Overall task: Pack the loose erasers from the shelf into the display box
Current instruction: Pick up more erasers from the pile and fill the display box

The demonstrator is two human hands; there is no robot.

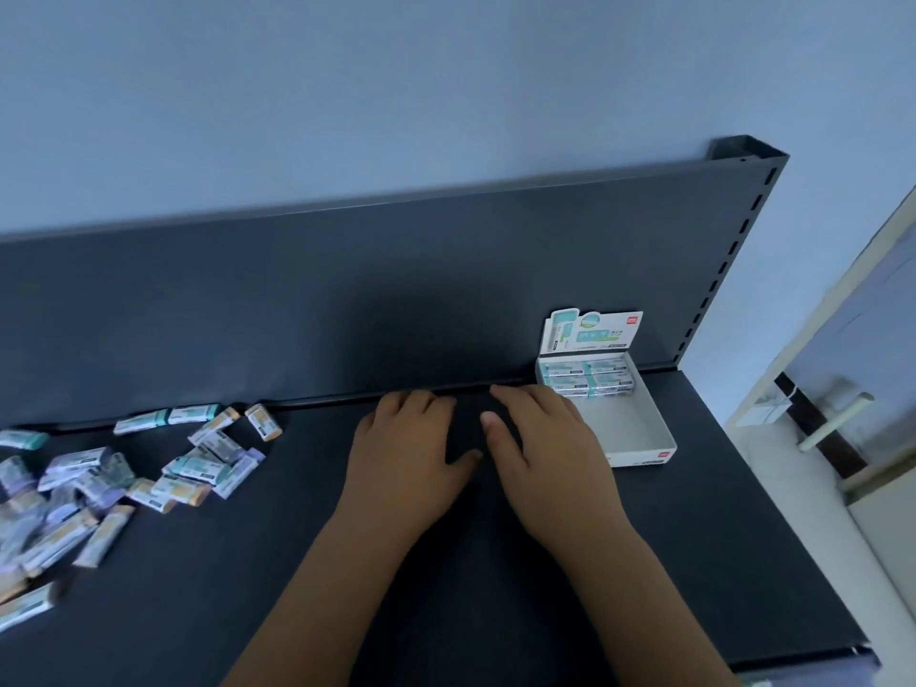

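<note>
A white display box [639, 431] stands at the back right of the dark shelf [446, 587], its printed lid flap upright. Several wrapped erasers [587, 376] lie packed at the box's far end; its near part is bare. A loose pile of wrapped erasers [148, 468] is scattered over the left of the shelf. My left hand [406, 448] and my right hand [540, 443] lie flat, palms down, side by side on the shelf, between the pile and the box. Both hold nothing. The right hand's outer edge is next to the box's left wall.
The shelf's dark back panel [396, 290] rises right behind the hands, with a slotted upright [728, 270] at its right end. Past the shelf's right edge are a pale wall and a door with a handle [832, 419].
</note>
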